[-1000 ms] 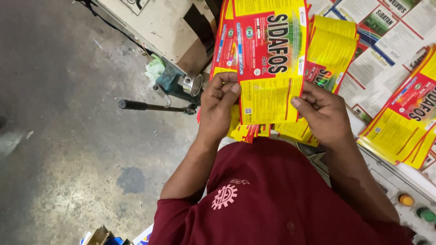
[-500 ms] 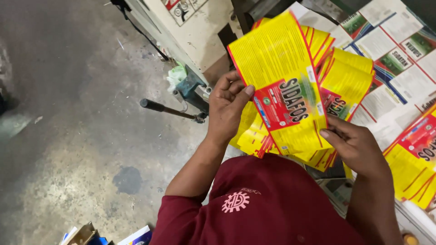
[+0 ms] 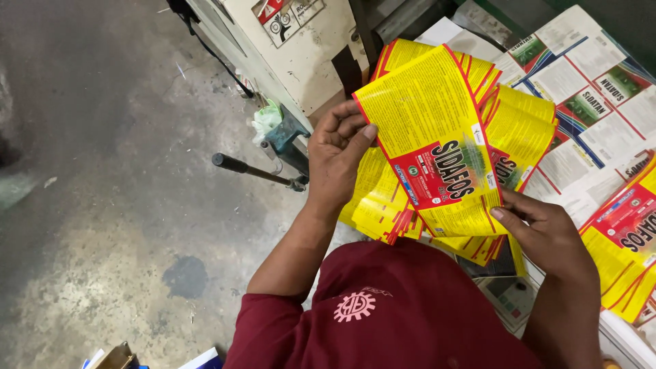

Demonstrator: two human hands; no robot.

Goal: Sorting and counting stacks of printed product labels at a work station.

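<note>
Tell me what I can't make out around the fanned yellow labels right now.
Head view only:
- How many yellow labels are in the fan: the top sheet covers the rest.
- Left hand fingertips: tucked behind the sheets.
- Right hand fingers: hidden under the fan's lower edge.
- The yellow stack at right: cut off by the frame edge.
- The surface beneath the fan: hidden by the labels.

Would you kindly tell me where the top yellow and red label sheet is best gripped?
Probably by its opposite edges, from the sides: the top label sheet is thin, floppy and tilted. The left hand pinches its upper left edge, the right hand its lower right corner.
</note>
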